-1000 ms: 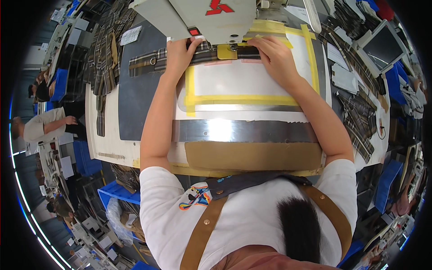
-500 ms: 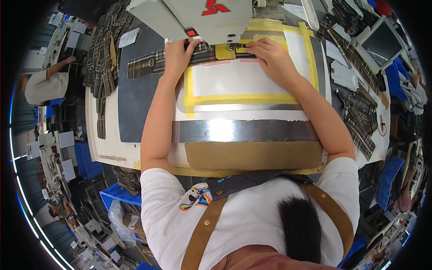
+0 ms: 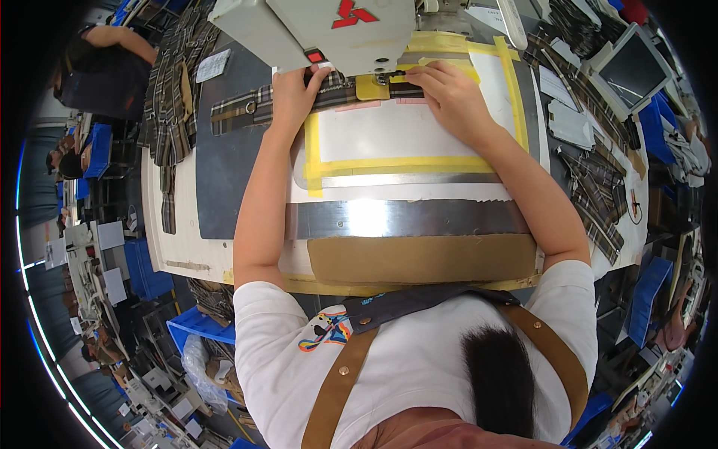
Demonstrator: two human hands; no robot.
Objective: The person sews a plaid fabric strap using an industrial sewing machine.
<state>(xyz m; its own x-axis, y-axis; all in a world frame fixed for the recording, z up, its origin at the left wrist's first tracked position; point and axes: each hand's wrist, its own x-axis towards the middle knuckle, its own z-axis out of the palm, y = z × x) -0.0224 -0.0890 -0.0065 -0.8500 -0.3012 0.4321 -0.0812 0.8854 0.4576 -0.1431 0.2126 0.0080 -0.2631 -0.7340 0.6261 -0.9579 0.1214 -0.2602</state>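
Observation:
A plaid fabric strap [image 3: 233, 114] with a metal ring lies crosswise under the white sewing machine head [image 3: 321, 34]. My left hand [image 3: 293, 97] grips it left of the needle area, thumb toward the machine; its fingertips are partly hidden. My right hand [image 3: 455, 97] pinches the strap's dark part on the other side, fingers bent and close together. Between my hands a yellow plate [image 3: 372, 90] sits over the strap beneath the presser foot. The strap rests above a white sheet [image 3: 396, 138] framed in yellow tape.
Plaid fabric pieces [image 3: 168, 112] hang over the table's left side, with a paper slip [image 3: 213, 66] beside them. More plaid strips [image 3: 594, 198] and a small monitor [image 3: 630, 75] are at right. A brown board [image 3: 422, 260] lines the front edge; a blue crate [image 3: 196, 329] stands below.
My hands and the strap are in nearly the same place. At the far left, a person in a light shirt is gone from view, and a dark-clothed person with a bent arm now appears.

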